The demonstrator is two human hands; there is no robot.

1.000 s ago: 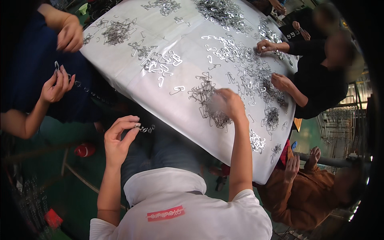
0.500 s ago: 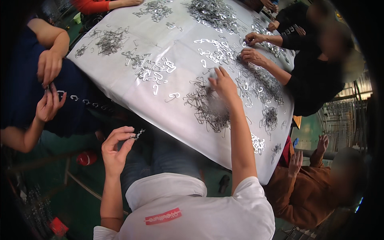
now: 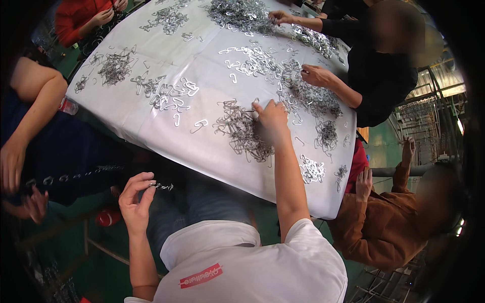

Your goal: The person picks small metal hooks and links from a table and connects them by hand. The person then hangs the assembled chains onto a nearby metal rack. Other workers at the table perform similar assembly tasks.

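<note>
My left hand (image 3: 135,203), held off the table edge, pinches a short string of shiny metal hooks (image 3: 164,187) between thumb and fingertips. The string sticks out to the right of the fingers. Over the table, my right hand (image 3: 274,120) is down at the upper right side of a pile of dark wire hooks (image 3: 237,130). Its fingers are bent and drawn together at the pile, and what they grip is too small to make out. Flat shiny hooks (image 3: 200,125) lie just left of this pile.
More hook piles cover the white-sheeted table (image 3: 166,144), with a large heap (image 3: 240,15) at the far side. A person in black sleeves (image 3: 374,76) works at the right, one in brown (image 3: 384,222) sits nearer, and another holds a hanging chain (image 3: 63,178) at the left.
My right hand has come down onto the wire hook pile, and its spread fingers have drawn in. The person at the left has lowered both hands. A black-sleeved arm now reaches toward the far heap.
</note>
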